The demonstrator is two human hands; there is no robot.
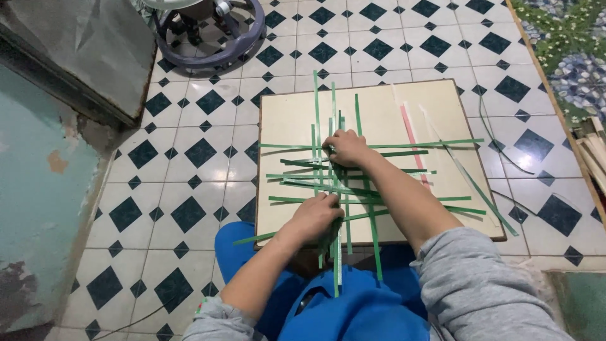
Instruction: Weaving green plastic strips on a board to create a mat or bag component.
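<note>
Floor: white tiles (208, 136) with dark diamond insets, seen from above. Far left, a worn teal wall (38, 189) with patches of bare plaster, and above it a grey slab (82, 50) leaning out over the tiles. Top left of centre, a purple ring-shaped base (208, 57) of some stand, with metal parts inside it. Centre: a cream square board (435, 101) with a dark edge lies flat on the floor, its near edge just above the person's blue-clad lap (360, 309). On the board, green strips (297, 146) are laid crosswise, some running left to right, others running away from the person, partly interlaced near the middle; several ends overhang the near edge of the board. Left hand (312, 218), grey sleeve pushed up, rests palm down on the near part of the lattice, fingers curled over a bunch of the lengthwise strips at the board's near edge. Right hand (346, 148) lies further up the board, fingers bent and pinching at the strips where they cross. Right of the hands, a pink strip (413, 142) and a pale strip (435, 129) lie on the board, slanting. Loose green strips trail off the right edge onto the tiles. Far right: a floral mat (568, 44) and pale wooden slats (593, 151).
</note>
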